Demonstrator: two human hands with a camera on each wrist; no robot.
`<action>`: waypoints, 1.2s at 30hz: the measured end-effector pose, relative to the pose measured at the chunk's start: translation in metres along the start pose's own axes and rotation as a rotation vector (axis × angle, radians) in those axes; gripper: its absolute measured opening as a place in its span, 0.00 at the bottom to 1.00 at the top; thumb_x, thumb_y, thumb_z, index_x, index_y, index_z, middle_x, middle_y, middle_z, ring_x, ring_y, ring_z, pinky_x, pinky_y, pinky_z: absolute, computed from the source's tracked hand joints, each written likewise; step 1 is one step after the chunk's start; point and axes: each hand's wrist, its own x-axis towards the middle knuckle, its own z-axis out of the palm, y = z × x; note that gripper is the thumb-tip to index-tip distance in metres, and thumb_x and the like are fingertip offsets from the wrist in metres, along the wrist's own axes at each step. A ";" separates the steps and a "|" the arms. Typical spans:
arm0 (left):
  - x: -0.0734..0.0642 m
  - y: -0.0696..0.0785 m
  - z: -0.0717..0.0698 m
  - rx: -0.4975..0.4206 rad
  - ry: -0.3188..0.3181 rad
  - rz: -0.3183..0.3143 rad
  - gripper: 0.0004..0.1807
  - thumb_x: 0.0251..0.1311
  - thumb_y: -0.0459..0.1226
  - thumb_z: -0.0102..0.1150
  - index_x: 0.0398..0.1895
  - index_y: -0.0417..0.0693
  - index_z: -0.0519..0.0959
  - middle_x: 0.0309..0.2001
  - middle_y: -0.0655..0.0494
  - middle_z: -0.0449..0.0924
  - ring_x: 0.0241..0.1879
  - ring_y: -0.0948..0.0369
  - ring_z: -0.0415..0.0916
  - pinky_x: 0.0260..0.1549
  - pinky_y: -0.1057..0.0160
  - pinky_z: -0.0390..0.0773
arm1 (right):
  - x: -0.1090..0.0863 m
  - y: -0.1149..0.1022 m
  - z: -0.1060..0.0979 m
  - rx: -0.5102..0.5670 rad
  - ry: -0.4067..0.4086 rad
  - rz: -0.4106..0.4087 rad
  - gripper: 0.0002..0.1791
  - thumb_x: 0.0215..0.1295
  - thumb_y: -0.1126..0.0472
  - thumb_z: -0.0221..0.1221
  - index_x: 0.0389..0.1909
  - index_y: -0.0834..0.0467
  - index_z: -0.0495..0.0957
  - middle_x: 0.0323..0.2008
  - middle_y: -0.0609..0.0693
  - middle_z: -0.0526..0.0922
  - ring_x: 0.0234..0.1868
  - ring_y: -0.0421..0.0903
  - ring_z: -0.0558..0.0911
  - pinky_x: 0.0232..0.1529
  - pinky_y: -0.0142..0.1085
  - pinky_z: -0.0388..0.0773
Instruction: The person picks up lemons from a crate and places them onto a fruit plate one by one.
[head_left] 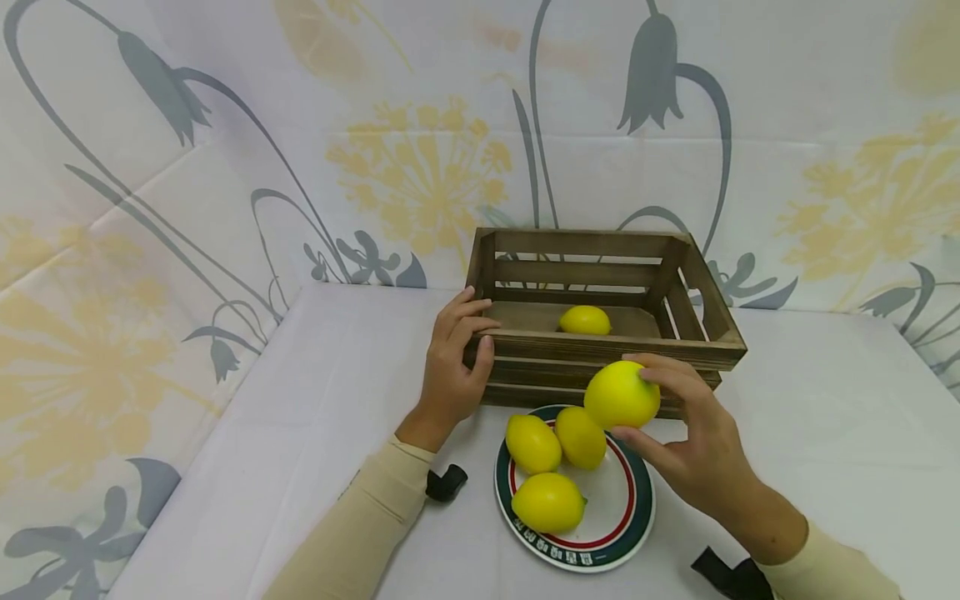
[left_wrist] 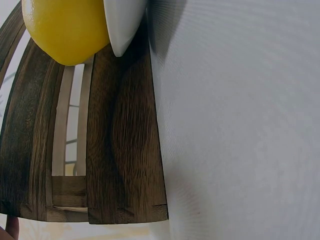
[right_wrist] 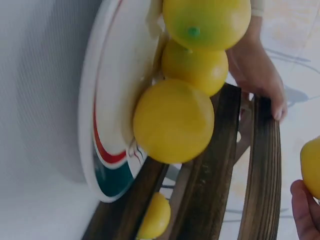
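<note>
My right hand (head_left: 708,446) pinches a lemon (head_left: 622,395) between thumb and fingers, above the plate's back right edge and before the crate's front. In the right wrist view, that lemon (right_wrist: 312,165) shows at the right edge beside the fingertips. My left hand (head_left: 452,362) holds the left front corner of the slatted wooden crate (head_left: 600,346), its fingers over the rim and its thumb against the front. One lemon (head_left: 585,320) lies inside the crate. On the green-rimmed plate (head_left: 637,508) are three lemons: back left (head_left: 533,444), back middle (head_left: 581,437) and front (head_left: 549,502).
A white cloth (head_left: 315,417) covers the table. Behind the crate hangs a flower-printed backdrop (head_left: 420,167). Black straps (head_left: 447,483) show at both wrists. The plate stands close before the crate's front wall.
</note>
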 end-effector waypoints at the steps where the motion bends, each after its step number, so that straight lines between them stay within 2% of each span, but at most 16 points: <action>1: 0.000 0.000 0.000 -0.001 0.000 0.001 0.11 0.66 0.34 0.48 0.44 0.40 0.79 0.59 0.43 0.76 0.72 0.48 0.63 0.75 0.52 0.61 | -0.002 0.000 0.000 0.016 -0.004 0.012 0.37 0.69 0.40 0.55 0.55 0.72 0.64 0.55 0.68 0.74 0.65 0.30 0.70 0.63 0.18 0.68; 8: 0.000 0.000 0.005 -0.011 -0.005 0.011 0.11 0.66 0.34 0.48 0.44 0.40 0.79 0.60 0.42 0.76 0.72 0.48 0.63 0.75 0.51 0.60 | -0.017 0.002 -0.001 0.064 -0.096 0.131 0.38 0.67 0.40 0.57 0.57 0.70 0.62 0.55 0.64 0.73 0.58 0.29 0.73 0.59 0.15 0.70; 10: 0.000 -0.001 0.006 -0.010 -0.010 0.009 0.11 0.66 0.35 0.48 0.45 0.40 0.79 0.60 0.43 0.76 0.72 0.48 0.62 0.75 0.51 0.60 | -0.020 0.003 -0.001 0.075 -0.120 0.153 0.36 0.64 0.47 0.65 0.57 0.69 0.62 0.55 0.63 0.74 0.57 0.29 0.73 0.59 0.15 0.70; 12: 0.000 -0.001 0.007 -0.009 -0.013 0.008 0.12 0.66 0.35 0.47 0.45 0.40 0.79 0.60 0.43 0.76 0.72 0.48 0.63 0.75 0.52 0.61 | -0.023 0.004 0.000 0.077 -0.143 0.180 0.36 0.56 0.57 0.72 0.57 0.67 0.63 0.55 0.60 0.75 0.55 0.30 0.74 0.59 0.15 0.69; 14: 0.000 -0.001 0.008 -0.003 -0.015 0.007 0.12 0.66 0.35 0.47 0.45 0.41 0.79 0.59 0.43 0.76 0.72 0.49 0.63 0.75 0.52 0.61 | -0.025 0.004 0.001 0.075 -0.173 0.213 0.40 0.46 0.67 0.76 0.58 0.66 0.63 0.55 0.58 0.76 0.54 0.31 0.76 0.59 0.14 0.68; 16: 0.000 -0.001 0.008 0.001 -0.014 0.005 0.12 0.66 0.35 0.47 0.45 0.41 0.79 0.59 0.43 0.76 0.72 0.49 0.63 0.75 0.52 0.61 | -0.027 0.004 0.002 0.067 -0.210 0.251 0.42 0.41 0.72 0.76 0.58 0.63 0.63 0.55 0.54 0.76 0.53 0.34 0.77 0.58 0.13 0.68; 20: -0.001 -0.002 0.006 0.006 -0.012 -0.004 0.12 0.66 0.34 0.47 0.45 0.41 0.79 0.59 0.43 0.76 0.73 0.49 0.62 0.75 0.52 0.60 | -0.027 0.005 0.002 0.060 -0.275 0.288 0.40 0.46 0.69 0.76 0.58 0.61 0.63 0.56 0.51 0.75 0.52 0.38 0.78 0.56 0.15 0.72; 23: -0.001 -0.002 0.005 0.000 -0.013 -0.003 0.12 0.66 0.35 0.46 0.44 0.41 0.79 0.59 0.43 0.76 0.73 0.49 0.62 0.75 0.51 0.60 | -0.026 0.007 -0.001 0.079 -0.298 0.293 0.39 0.47 0.68 0.76 0.57 0.61 0.63 0.56 0.51 0.75 0.52 0.36 0.78 0.54 0.18 0.75; 27: 0.000 -0.001 0.003 -0.003 -0.006 0.004 0.12 0.66 0.35 0.46 0.44 0.40 0.79 0.59 0.42 0.76 0.73 0.48 0.62 0.75 0.51 0.60 | -0.023 0.014 -0.006 0.142 -0.315 0.307 0.37 0.47 0.69 0.75 0.54 0.62 0.62 0.54 0.52 0.77 0.51 0.33 0.79 0.51 0.21 0.79; 36: -0.001 -0.003 0.002 -0.012 0.002 0.010 0.12 0.66 0.34 0.46 0.44 0.39 0.78 0.59 0.41 0.76 0.73 0.47 0.62 0.75 0.50 0.60 | -0.022 0.027 -0.014 0.248 -0.399 0.383 0.30 0.51 0.67 0.73 0.48 0.60 0.63 0.47 0.54 0.79 0.41 0.34 0.83 0.42 0.28 0.85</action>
